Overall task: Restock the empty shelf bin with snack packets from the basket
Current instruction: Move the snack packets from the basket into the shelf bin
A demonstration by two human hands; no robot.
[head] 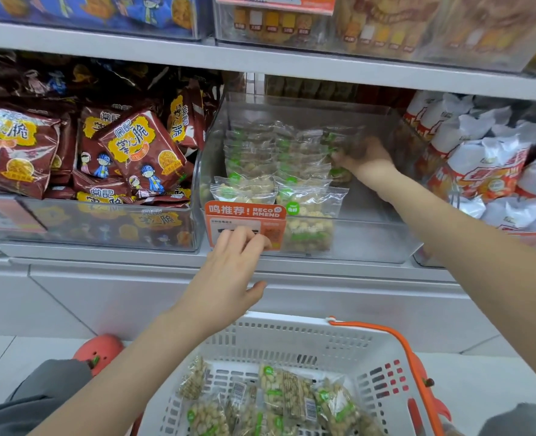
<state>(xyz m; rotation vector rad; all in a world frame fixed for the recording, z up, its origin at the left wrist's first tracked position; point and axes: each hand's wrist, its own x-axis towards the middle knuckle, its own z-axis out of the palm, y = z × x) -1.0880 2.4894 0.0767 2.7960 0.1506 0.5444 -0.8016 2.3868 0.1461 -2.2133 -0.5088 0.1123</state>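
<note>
Shop shelf | right hand [362,158] inside clear bin [370,240], fingers closed on snack packet [339,143] | left hand [229,272] open, empty, before bin's orange tag [244,212] | basket [292,341] below bin

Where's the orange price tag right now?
The orange price tag hangs on the clear bin's front left corner, just above the left hand's fingertips.
</note>
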